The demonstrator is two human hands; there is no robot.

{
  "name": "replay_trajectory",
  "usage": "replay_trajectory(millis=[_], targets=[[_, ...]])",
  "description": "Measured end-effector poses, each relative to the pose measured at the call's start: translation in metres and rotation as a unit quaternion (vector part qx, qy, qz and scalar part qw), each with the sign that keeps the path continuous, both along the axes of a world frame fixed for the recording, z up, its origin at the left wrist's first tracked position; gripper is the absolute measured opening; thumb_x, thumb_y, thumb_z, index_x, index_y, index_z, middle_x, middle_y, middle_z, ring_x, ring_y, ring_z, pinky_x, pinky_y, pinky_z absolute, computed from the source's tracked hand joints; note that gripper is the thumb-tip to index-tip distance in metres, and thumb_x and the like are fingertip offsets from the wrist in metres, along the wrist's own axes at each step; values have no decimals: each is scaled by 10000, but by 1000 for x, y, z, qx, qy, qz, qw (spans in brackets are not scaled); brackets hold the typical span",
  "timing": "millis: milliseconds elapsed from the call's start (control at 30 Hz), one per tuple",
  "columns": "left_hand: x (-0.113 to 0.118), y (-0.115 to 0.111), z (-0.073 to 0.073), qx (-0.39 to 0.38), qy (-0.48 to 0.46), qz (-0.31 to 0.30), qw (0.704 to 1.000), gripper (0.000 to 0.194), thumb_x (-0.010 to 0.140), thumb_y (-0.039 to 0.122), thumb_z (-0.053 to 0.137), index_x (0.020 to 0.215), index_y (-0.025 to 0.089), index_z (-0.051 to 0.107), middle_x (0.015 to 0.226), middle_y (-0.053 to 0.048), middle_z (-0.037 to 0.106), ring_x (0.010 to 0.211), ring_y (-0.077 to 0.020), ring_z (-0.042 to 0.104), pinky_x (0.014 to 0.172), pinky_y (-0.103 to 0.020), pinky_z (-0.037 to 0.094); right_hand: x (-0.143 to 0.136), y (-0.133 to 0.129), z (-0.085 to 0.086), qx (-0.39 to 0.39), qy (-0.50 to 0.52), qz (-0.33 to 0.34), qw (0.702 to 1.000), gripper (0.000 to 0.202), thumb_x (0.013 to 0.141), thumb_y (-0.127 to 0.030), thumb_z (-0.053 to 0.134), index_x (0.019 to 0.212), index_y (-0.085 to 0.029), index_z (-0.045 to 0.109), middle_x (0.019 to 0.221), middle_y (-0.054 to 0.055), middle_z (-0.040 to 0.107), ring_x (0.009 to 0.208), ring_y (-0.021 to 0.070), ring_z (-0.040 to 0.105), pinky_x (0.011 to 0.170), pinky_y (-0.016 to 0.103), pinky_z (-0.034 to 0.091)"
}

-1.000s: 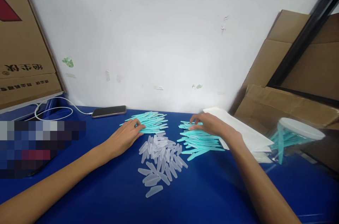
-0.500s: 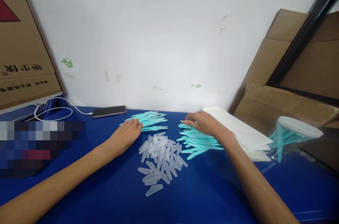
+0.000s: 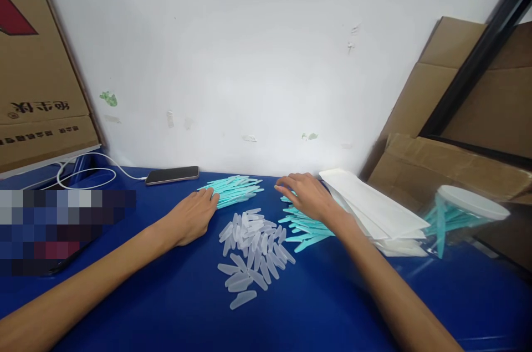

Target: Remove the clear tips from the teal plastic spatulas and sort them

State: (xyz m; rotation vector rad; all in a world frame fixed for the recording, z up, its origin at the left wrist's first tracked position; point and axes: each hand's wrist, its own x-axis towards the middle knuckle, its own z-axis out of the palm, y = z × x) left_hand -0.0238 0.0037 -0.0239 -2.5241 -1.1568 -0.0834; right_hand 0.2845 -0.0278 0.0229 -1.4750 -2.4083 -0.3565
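My left hand (image 3: 195,216) is closed at the left end of a teal pile of eyebrow razors (image 3: 235,190), its bent fingers around the handle of a razor at the pile's near side. My right hand (image 3: 305,194) hovers over the far end of a second pile of eyebrow razors (image 3: 307,230). Its fingers reach left, with the thumb apart and nothing visible between them. In front of and between both hands lies a loose heap of translucent plastic blade caps (image 3: 253,241), a few scattered nearer to me.
A phone (image 3: 172,174) with a white cable lies at the back left. White paper sleeves (image 3: 374,205) sit right of the second pile, beside a clear tub (image 3: 465,219) of teal razors lying on its side. Cardboard boxes (image 3: 45,80) border the blue table (image 3: 291,307).
The razor lying at the near side of the left pile has moved up against it. My left hand has drawn slightly left; my right hand has moved left and its fingers have spread.
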Motion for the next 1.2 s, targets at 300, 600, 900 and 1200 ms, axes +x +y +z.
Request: replay_trajectory(millis=[300,600,900,1200], targets=[[8,-15,23,-108,-136,16,985,210,1012,235,238,1037,198,444,860,-87,647,655,-249,603,573,-341,365,-37,-5,-27,-35,373,74,924,477,1040,-491,288,1421,-275,475,1384,70,572,1267,231,524,1076,409,382],[21,-37,18,-130,-208,-31,969,265,1033,303,226,1014,209,473,848,-68,649,691,-234,584,629,-335,361,-70,-5,-35,-229,721,170,631,547,943,-630,440,1080,-187,729,1133,121,713,1067,268,641,911,403,516],[33,-56,17,-171,-266,-31,948,369,1046,403,180,864,222,446,721,-12,581,588,-201,505,589,-319,307,-85,-16,-37,-229,742,140,614,447,939,-572,503,1022,-186,712,986,84,718,920,225,673,786,324,528],[37,-66,25,-173,-271,7,947,392,1009,502,325,1175,212,529,761,-27,675,647,-239,606,585,-312,310,-95,-26,-41,-256,703,169,642,413,954,-558,486,1052,-215,695,1030,61,703,906,207,657,788,315,511]])
